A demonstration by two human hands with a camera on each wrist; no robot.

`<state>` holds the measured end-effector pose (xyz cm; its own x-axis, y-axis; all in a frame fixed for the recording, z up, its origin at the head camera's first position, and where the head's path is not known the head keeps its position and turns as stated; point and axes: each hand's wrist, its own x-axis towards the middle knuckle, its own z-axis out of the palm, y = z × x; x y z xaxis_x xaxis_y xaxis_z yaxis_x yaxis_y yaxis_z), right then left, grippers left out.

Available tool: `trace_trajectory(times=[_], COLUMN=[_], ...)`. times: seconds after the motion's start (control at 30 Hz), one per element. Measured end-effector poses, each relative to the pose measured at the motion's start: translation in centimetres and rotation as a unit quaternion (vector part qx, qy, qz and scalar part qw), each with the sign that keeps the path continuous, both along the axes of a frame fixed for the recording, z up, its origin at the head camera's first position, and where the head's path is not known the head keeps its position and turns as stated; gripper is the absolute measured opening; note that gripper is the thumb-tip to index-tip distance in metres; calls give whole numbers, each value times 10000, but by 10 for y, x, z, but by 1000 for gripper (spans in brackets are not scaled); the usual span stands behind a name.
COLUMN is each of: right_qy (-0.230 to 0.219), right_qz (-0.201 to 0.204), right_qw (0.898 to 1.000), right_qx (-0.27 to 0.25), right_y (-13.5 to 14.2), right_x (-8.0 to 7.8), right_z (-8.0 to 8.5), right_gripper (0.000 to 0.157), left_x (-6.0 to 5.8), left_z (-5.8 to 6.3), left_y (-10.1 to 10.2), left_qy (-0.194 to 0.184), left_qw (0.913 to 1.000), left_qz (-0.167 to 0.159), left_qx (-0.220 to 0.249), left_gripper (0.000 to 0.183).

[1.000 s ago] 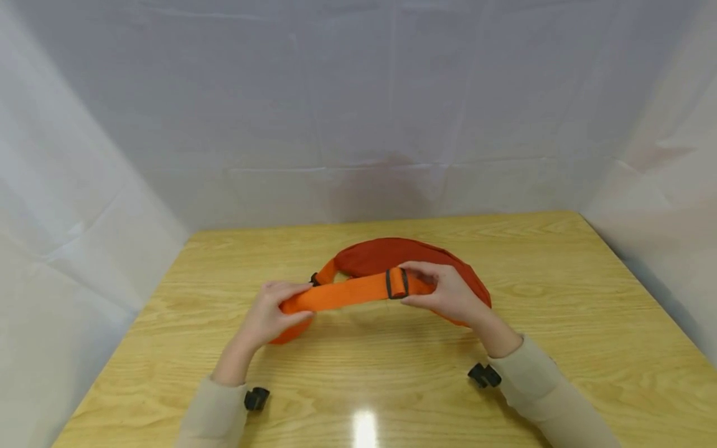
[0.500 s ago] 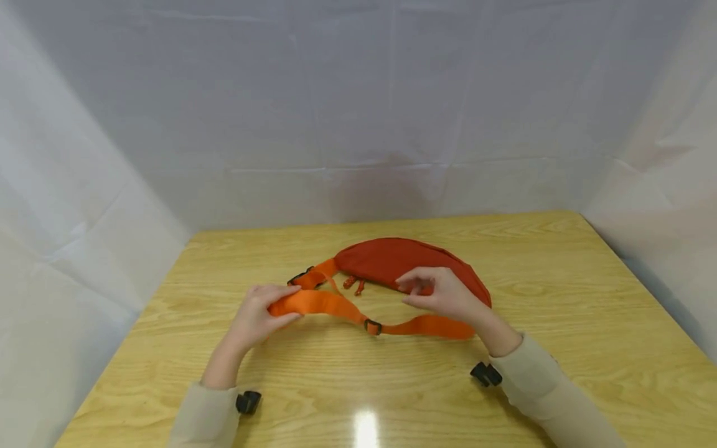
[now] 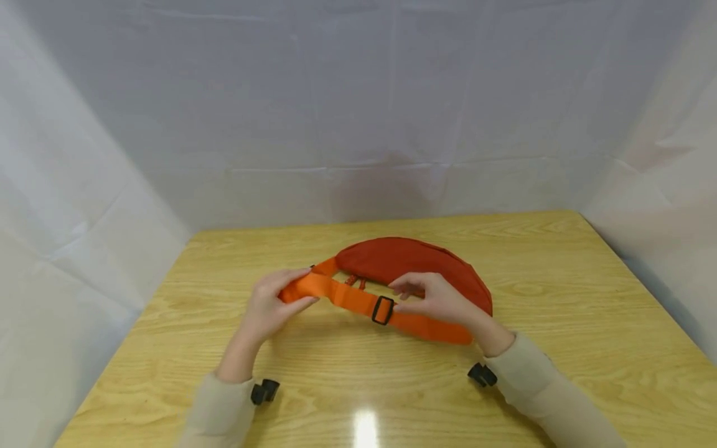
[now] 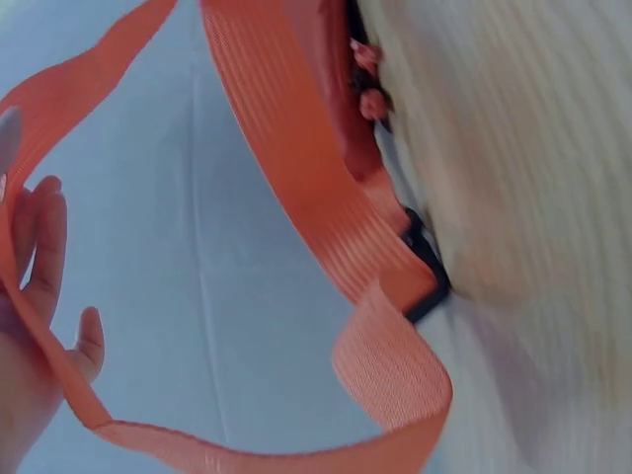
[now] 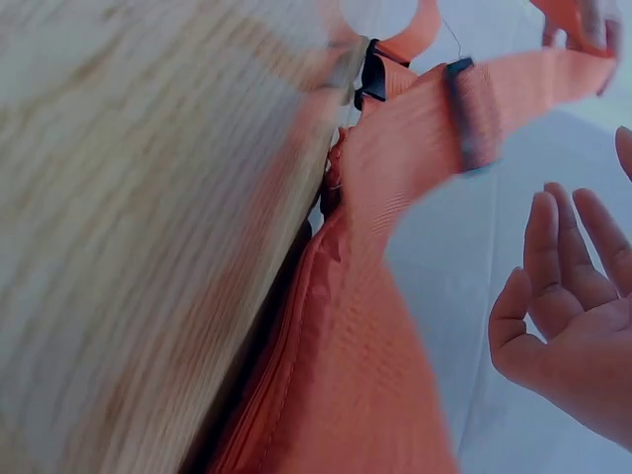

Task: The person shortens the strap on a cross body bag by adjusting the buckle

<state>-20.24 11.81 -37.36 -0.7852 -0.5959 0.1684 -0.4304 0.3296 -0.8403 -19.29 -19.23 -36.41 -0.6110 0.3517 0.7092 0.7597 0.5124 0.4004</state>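
A red waist bag [image 3: 406,256] lies on the table, its orange strap [image 3: 350,297] looping toward me. My left hand [image 3: 269,305] holds a raised stretch of this strap between thumb and fingers. Along the strap sits a black slide adjuster [image 3: 376,309], just left of my right hand [image 3: 445,302]. In the right wrist view the right hand [image 5: 573,321] has relaxed, spread fingers, apart from the strap and gripping nothing. A black buckle [image 4: 431,296] shows at the bag's left end in the left wrist view. Red zipper pulls [image 3: 351,280] hang by the bag's near edge.
The wooden table [image 3: 358,379] ends at a pale sheet [image 3: 358,112] behind, with more sheeting at both sides. Black clip-like pieces [image 3: 482,375] sit by each sleeve cuff.
The right hand has let go of the strap at the adjuster. That part dropped toward the table, then rose again as the left hand shifted left and back right with the strap.
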Motion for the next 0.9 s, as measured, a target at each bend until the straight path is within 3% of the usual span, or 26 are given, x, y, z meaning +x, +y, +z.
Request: trace_trajectory(times=[0.33, 0.63, 0.73, 0.9], right_qy=[230, 569, 637, 691], right_qz=[-101, -6, 22, 55], right_qw=[9989, 9931, 9909, 9888], right_qx=[387, 1029, 1185, 1322], right_y=[-7, -23, -29, -32], right_x=[-2, -4, -3, -2], right_z=[-7, -18, -18, -17], right_gripper=[54, 69, 69, 62], left_x=[5, 27, 26, 17], left_z=[10, 41, 38, 24], left_y=[20, 46, 47, 42], left_qy=[23, 17, 10, 76], left_qw=[9980, 9949, 9935, 9899], left_qz=[196, 145, 95, -54], left_qx=[604, 996, 1135, 1412], left_gripper=[46, 42, 42, 47])
